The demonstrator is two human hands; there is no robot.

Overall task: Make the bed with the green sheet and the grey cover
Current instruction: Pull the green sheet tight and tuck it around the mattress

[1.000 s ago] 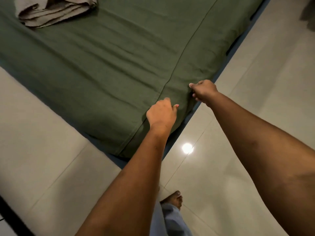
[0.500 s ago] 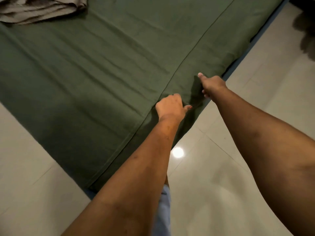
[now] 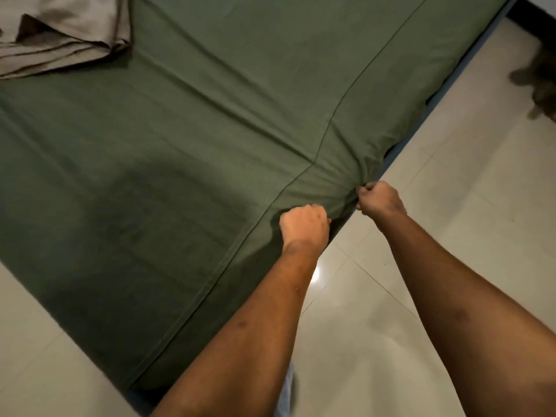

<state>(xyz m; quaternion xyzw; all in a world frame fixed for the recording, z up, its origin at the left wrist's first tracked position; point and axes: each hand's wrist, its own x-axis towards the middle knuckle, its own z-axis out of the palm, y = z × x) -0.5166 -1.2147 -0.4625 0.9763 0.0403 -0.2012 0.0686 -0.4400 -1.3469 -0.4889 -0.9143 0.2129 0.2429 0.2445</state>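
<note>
Green sheet [image 3: 180,164] lies spread over a low mattress, and its nearest corner sits below and to the left of the left forearm, where it meets the pale tiled floor [image 3: 451,224]. Open floor runs along both sides of this corner, a wide stretch to the right of both arms and a narrower one to the left of the left arm. A bright spot of reflected light [image 3: 316,273] shows on the tiles just beneath the left wrist.

The left hand [image 3: 304,227] is a closed fist on the sheet's side edge, its fingers curled into the cloth where it drops toward the floor. Just beyond it and to its right, the right hand [image 3: 380,198] pinches a gathered bunch of the same edge, with folds fanning away from its grip into the sheet. A stitched seam runs past the left hand's far side and away along the bed.

Beyond the right hand, a thin blue strip of mattress [image 3: 401,150] shows under the sheet's edge. The cloth farther out lies mostly flat with shallow creases.

Far off, well to the left of both hands, the grey cover [image 3: 60,34] lies crumpled on the sheet. A dark blurred shape [image 3: 538,82] sits on the floor far to the right; what it is cannot be told.
</note>
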